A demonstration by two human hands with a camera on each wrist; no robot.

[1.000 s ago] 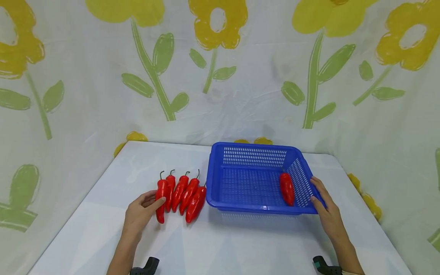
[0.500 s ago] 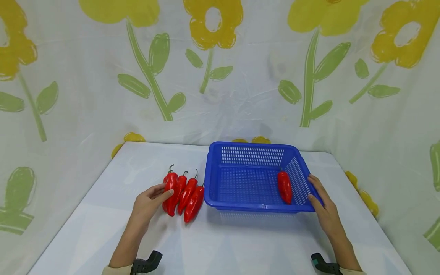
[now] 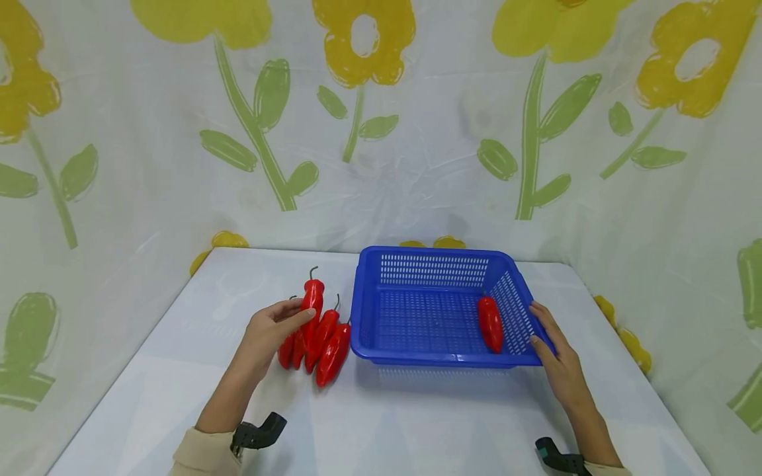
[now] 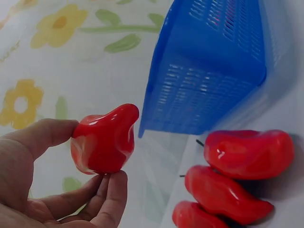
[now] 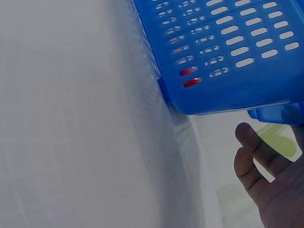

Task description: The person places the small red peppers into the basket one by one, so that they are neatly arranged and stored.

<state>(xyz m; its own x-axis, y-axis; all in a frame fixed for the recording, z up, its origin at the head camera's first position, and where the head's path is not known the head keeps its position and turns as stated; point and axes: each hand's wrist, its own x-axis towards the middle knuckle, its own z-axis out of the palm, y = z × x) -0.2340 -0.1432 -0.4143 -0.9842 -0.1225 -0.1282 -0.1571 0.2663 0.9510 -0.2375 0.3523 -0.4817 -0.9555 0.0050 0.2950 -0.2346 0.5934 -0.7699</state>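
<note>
Head | 1 red pepper (image 3: 313,296) | pinched by my left hand (image 3: 266,334) | likely light, slick: hold mid-body | right hand (image 3: 564,370) grips basket (image 3: 440,360)

Small cursive lettering (image 4: 9,51) on the flowered cloth (image 4: 107,78) — left wrist view, blurred, not surely legible

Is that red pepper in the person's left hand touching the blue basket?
Apart. The left wrist view shows a clear gap between the red pepper, pinched in the left hand, and the blue plastic basket.
</note>
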